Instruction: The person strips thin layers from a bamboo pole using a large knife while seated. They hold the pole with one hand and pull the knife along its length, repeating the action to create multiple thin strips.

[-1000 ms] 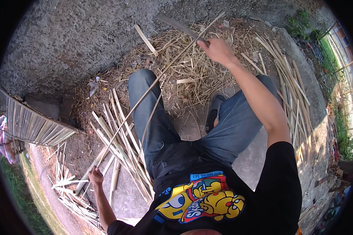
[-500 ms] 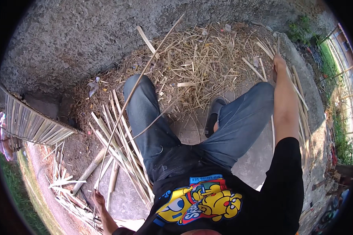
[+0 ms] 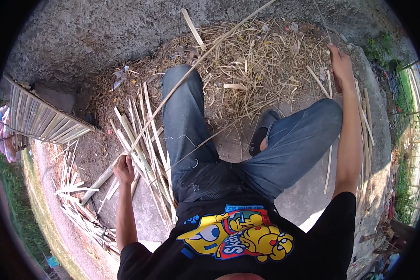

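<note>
My left hand (image 3: 123,170) is closed on the near end of a long bamboo strip (image 3: 177,87). The strip slants up and right over my left knee, past the top of the view near the wall. My right hand (image 3: 341,70) is stretched far forward on the right, its fingers closed. A thin grey line runs up from its fingertips; whether it is a blade or a sliver I cannot tell. Another thin strip (image 3: 205,141) crosses my left thigh, with a pale curled shaving (image 3: 182,138) beside it.
A heap of fibrous shavings (image 3: 247,60) lies before my feet, against the rough wall (image 3: 112,32). Split bamboo pieces (image 3: 147,158) lie at my left, with a bamboo pole (image 3: 98,185) and a slatted bamboo panel (image 3: 42,114) beyond. More strips (image 3: 366,135) lie at right.
My left hand has moved forward and the long strip has shifted up and right with it. My right hand's grip has turned, and the thin grey line above it shows longer.
</note>
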Demonstrator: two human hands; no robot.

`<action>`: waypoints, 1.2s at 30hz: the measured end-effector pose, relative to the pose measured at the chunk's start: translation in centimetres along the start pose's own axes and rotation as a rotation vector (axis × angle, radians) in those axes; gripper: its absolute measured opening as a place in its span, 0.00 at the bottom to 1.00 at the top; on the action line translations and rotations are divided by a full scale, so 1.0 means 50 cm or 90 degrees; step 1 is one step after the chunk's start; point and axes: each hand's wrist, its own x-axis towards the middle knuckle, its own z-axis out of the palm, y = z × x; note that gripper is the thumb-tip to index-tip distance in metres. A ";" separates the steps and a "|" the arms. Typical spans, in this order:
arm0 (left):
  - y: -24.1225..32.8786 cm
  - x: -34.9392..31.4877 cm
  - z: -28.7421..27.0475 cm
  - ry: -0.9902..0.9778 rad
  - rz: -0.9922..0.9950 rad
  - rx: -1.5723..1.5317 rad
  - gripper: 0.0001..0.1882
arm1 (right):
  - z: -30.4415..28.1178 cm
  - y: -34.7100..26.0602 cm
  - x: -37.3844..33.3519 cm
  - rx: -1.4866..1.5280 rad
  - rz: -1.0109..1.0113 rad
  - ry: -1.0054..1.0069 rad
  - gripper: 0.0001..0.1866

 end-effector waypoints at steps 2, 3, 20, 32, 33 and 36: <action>0.070 0.044 0.017 0.013 -0.002 -0.055 0.21 | 0.023 -0.071 -0.072 0.071 -0.073 -0.048 0.32; 0.077 0.058 0.029 -0.034 -0.042 -0.087 0.24 | 0.042 -0.097 -0.109 0.071 -0.085 -0.102 0.32; 0.290 0.080 0.024 -0.309 -0.272 -0.451 0.20 | 0.385 -0.237 -0.676 0.055 -0.471 -0.502 0.20; 0.313 0.061 0.020 -0.278 -0.225 -0.497 0.18 | 0.347 -0.251 -0.662 -0.092 -0.552 -0.454 0.21; 0.312 0.062 0.019 -0.286 -0.217 -0.488 0.18 | 0.348 -0.245 -0.660 -0.034 -0.549 -0.445 0.21; 0.321 0.073 0.002 -0.300 -0.192 -0.467 0.18 | 0.353 -0.224 -0.656 -0.037 -0.615 -0.435 0.23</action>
